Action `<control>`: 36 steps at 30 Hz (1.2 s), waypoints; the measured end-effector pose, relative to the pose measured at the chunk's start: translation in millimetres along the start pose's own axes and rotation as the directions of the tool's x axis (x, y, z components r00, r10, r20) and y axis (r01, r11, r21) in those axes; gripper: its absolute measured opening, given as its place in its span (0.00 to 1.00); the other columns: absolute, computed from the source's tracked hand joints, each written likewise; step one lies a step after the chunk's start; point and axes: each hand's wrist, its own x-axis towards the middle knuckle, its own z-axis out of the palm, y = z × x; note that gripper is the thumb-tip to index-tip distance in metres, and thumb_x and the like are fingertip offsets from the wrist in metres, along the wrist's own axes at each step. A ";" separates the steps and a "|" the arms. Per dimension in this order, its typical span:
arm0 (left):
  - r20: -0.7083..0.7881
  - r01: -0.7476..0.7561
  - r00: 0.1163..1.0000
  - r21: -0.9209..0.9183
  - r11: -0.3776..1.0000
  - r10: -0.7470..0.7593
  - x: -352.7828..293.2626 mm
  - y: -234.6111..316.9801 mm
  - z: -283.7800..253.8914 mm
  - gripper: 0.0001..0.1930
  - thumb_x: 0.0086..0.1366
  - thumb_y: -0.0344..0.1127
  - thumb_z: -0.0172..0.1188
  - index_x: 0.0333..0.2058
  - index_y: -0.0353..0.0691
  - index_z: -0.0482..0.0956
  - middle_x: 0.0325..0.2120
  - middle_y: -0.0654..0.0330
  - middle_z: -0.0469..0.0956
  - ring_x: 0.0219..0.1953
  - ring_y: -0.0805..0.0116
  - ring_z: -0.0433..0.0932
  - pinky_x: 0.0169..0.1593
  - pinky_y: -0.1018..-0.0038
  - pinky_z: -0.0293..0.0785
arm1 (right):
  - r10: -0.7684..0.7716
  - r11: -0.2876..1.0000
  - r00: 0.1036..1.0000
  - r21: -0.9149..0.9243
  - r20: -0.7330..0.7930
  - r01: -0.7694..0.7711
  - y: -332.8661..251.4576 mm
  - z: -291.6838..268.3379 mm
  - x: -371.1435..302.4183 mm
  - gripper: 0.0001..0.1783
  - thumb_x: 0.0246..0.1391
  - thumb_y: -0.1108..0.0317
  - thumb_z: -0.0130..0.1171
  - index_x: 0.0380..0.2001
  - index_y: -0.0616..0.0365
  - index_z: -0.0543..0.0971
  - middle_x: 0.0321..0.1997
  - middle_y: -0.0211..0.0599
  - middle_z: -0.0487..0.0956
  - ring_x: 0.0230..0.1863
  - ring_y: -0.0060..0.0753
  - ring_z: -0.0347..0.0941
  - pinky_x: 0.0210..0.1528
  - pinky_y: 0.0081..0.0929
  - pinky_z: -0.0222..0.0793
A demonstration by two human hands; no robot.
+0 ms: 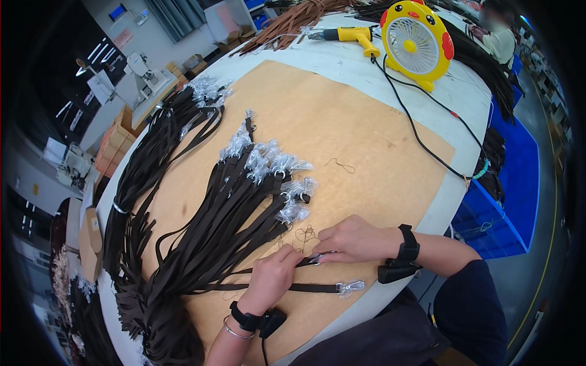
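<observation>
Dark brown flat fabric strap [307, 261] between two pinching hands, near side of the bench [470, 110].
Its long axis runs roughly left to right: the left hand [273, 277] has its grip closed on the strap, whose short visible length emerges to its right, toward the right hand [351, 239]. That grip pinches a small silvery metal piece [315, 258], too small to identify, at the strap; both hands are equally near. Just nearer lies a second dark strap [308, 288] with a plastic-wrapped metal clasp [350, 288].
</observation>
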 end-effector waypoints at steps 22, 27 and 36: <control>-0.088 0.174 0.976 -0.237 0.956 -0.199 -3.4 4.7 16.1 0.05 0.59 0.23 0.61 0.33 0.40 0.77 0.28 0.57 0.77 0.28 0.55 0.79 0.31 0.67 0.74 | 0.005 0.996 0.998 -0.085 0.068 0.001 -8.8 -8.9 9.8 0.11 0.54 0.57 0.63 0.30 0.53 0.84 0.31 0.36 0.80 0.34 0.44 0.80 0.34 0.40 0.73; -0.105 0.166 0.975 -0.247 0.955 -0.197 -3.6 4.4 16.7 0.05 0.59 0.22 0.61 0.33 0.40 0.77 0.28 0.57 0.77 0.28 0.55 0.79 0.31 0.68 0.74 | -0.055 0.975 0.994 -0.211 0.092 0.074 -8.2 -6.5 16.9 0.11 0.56 0.58 0.61 0.27 0.53 0.79 0.27 0.32 0.74 0.30 0.40 0.78 0.30 0.37 0.72; -0.095 0.204 0.966 -0.293 0.934 -0.241 -5.3 3.1 16.4 0.04 0.61 0.20 0.59 0.33 0.35 0.76 0.26 0.56 0.77 0.26 0.63 0.79 0.30 0.72 0.72 | -0.015 0.998 0.998 -0.067 0.068 0.020 -1.9 -1.0 8.7 0.09 0.52 0.59 0.64 0.29 0.52 0.84 0.31 0.35 0.81 0.34 0.44 0.80 0.34 0.40 0.74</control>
